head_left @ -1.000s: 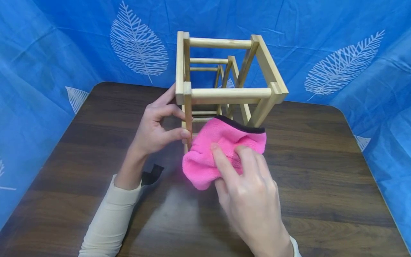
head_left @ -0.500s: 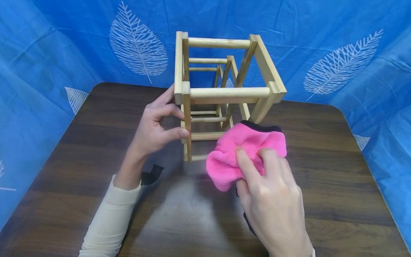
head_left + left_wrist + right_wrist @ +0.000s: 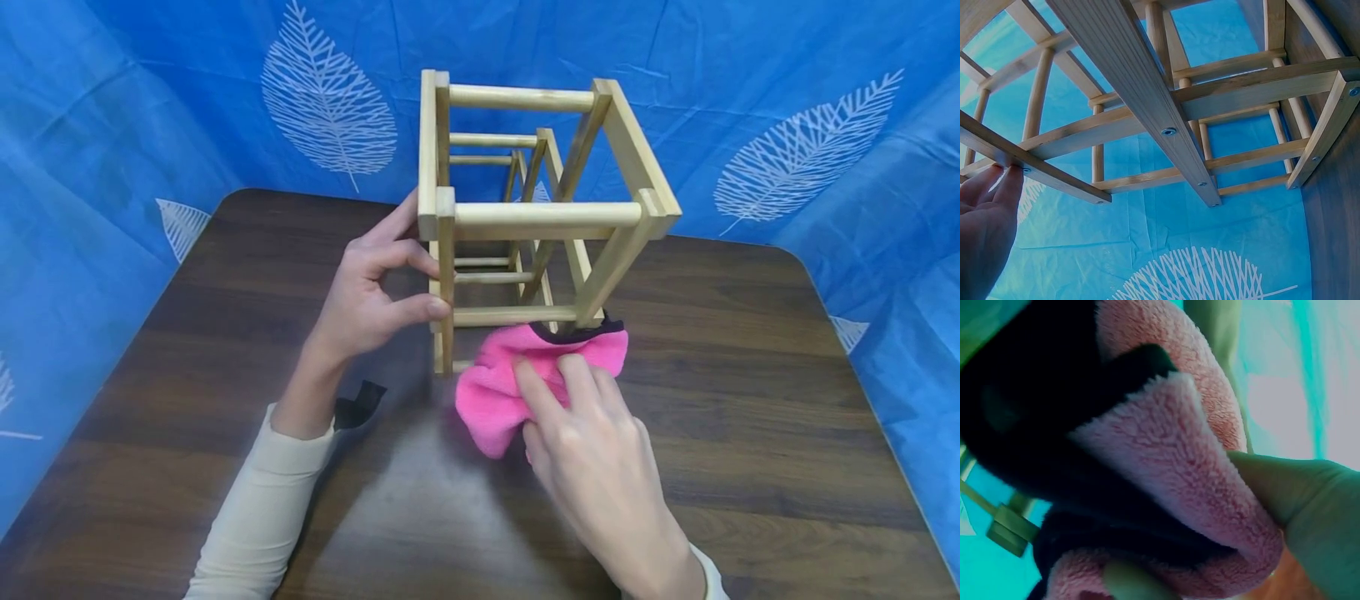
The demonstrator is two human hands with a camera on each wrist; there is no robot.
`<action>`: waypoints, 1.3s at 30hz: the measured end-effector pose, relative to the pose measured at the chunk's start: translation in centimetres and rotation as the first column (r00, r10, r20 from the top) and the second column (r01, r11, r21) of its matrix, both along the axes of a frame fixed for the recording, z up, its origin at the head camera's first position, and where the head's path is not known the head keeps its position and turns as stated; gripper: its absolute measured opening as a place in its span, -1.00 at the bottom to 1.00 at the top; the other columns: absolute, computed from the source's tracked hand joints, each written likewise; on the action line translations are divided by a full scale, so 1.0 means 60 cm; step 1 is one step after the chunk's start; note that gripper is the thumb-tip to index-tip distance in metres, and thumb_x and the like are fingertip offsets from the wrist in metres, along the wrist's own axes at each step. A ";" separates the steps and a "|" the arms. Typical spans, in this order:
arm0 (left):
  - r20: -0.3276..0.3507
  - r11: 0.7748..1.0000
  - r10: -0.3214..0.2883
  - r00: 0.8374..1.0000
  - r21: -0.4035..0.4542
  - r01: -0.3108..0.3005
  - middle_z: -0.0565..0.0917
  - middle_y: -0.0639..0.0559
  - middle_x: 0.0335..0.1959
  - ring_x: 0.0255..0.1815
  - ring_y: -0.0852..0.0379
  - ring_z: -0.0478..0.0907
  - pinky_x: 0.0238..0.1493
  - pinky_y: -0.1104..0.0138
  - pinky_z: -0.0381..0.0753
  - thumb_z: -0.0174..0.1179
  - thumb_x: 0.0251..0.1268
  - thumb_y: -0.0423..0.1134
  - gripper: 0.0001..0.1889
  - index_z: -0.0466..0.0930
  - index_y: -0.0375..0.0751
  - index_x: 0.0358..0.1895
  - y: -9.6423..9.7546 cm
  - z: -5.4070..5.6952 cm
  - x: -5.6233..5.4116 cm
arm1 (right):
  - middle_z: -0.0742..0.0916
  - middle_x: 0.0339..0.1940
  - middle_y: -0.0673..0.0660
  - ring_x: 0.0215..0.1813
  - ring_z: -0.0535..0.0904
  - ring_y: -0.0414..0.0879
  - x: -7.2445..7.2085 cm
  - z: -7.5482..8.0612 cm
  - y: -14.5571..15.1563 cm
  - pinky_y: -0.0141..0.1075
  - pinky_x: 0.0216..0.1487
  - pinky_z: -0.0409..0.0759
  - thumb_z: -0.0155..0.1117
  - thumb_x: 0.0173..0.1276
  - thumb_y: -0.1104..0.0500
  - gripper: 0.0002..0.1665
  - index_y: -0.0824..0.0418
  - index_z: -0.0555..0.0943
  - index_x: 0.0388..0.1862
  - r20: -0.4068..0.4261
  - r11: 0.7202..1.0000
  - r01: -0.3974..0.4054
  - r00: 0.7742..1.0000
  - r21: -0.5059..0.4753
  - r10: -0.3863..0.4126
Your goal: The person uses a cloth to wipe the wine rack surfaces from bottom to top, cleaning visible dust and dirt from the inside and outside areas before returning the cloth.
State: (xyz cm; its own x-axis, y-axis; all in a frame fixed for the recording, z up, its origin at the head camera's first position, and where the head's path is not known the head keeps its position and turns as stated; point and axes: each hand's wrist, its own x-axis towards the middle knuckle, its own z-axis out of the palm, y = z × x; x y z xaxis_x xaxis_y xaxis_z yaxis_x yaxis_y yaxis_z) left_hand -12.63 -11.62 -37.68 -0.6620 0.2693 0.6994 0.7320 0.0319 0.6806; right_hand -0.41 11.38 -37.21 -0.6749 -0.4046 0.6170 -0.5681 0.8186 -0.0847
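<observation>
A pale wooden rack (image 3: 547, 215) of slats and round rods stands on the table in the head view. My left hand (image 3: 367, 283) pinches its left side slat between thumb and fingers. In the left wrist view, that hand (image 3: 985, 231) grips one slat of the rack (image 3: 1147, 94) from the left edge. Bunched in my right hand (image 3: 600, 458) is a pink fleece cloth (image 3: 495, 392) with black edging, right at the rack's lower front right corner. The right wrist view shows the cloth (image 3: 1160, 444) folded close up, its dark edging inside and the thumb (image 3: 1316, 500) against it.
The dark wood-grain table (image 3: 750, 400) spreads around the rack. A blue curtain (image 3: 510, 42) with white leaf prints hangs behind and at both sides. A black strap end (image 3: 362, 404) sticks out by the left sleeve (image 3: 255, 500).
The right hand swung rightward with the cloth, away from the rack's front, then came back left to its lower front corner. The left hand keeps its hold on the slat.
</observation>
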 end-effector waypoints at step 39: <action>-0.001 1.000 0.000 1.000 -0.002 0.000 0.26 -0.26 0.47 0.46 -0.09 0.24 0.39 0.01 0.32 0.31 0.12 0.31 -0.32 0.61 -0.40 -0.45 -0.002 -0.001 -0.002 | 0.50 -0.46 0.23 -0.59 0.38 0.11 -0.002 -0.023 -0.003 -0.22 -0.93 0.29 0.27 -0.08 0.51 -0.63 0.25 0.61 -0.24 -0.008 0.976 0.121 0.993 0.180 -0.121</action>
State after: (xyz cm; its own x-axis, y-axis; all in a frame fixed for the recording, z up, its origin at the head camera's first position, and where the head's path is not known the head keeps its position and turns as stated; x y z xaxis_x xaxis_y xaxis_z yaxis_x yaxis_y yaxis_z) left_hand -12.76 -11.71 -37.73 -0.6614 0.2703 0.6996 0.7327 0.0332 0.6798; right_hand -0.51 11.17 -38.59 -0.7277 -0.4240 0.5392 -0.4638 0.8833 0.0686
